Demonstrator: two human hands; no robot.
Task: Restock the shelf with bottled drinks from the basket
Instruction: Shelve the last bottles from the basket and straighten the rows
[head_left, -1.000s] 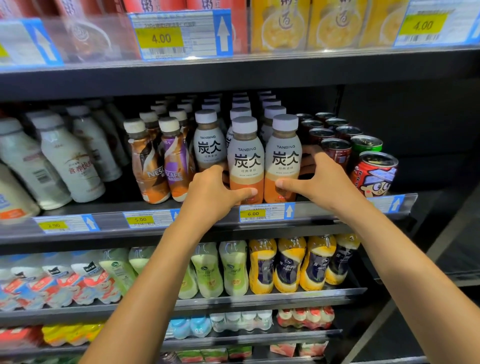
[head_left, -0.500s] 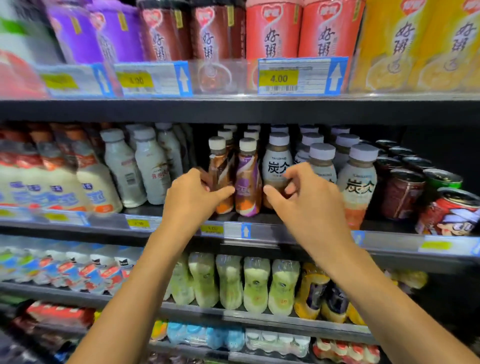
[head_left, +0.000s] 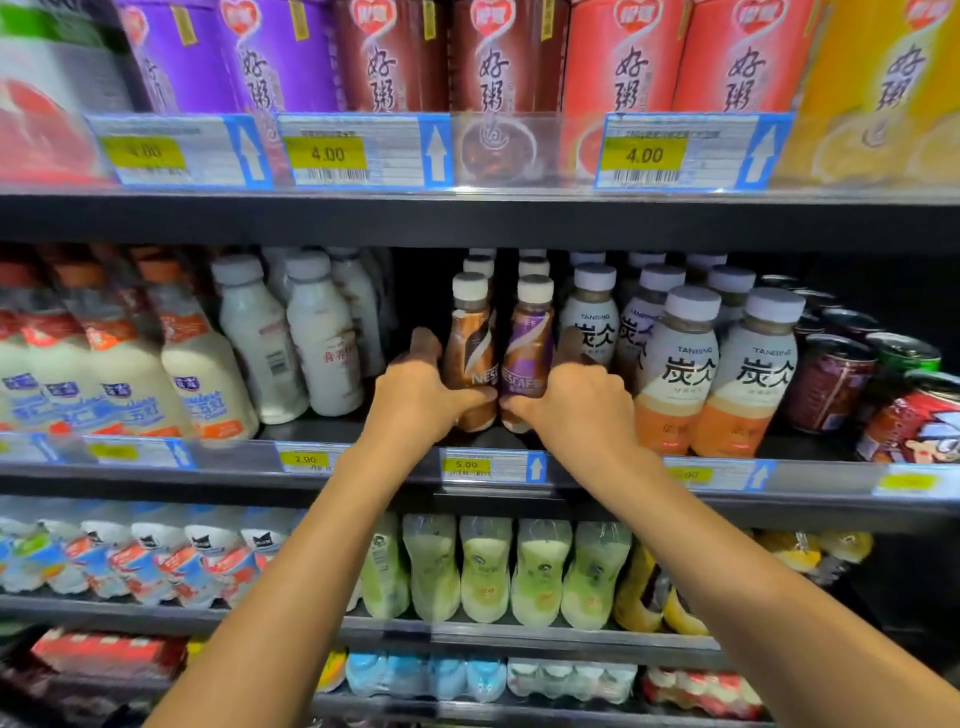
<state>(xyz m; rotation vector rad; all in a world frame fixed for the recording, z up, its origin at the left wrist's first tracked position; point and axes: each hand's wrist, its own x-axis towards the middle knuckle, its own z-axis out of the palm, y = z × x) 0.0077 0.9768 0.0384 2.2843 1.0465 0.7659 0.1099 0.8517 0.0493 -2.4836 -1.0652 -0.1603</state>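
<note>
While both bottles are standing upright at frame centre on the dark middle shelf (head_left: 156, 480), left hand (head_left: 415, 400) fingers are gripping the brown plastic coffee bottle (head_left: 467, 338), right hand (head_left: 571, 405) fingers the purple bottle (head_left: 530, 332) beside it.

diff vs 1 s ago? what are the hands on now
Both hands moved left, away from the front Tanbing bottles. The left hand now grips the brown Nescafe bottle, and the right hand grips the purple Nescafe bottle beside it. Unchanged: the Tanbing bottles stand upright at the shelf front, with the cans to their right.
</note>
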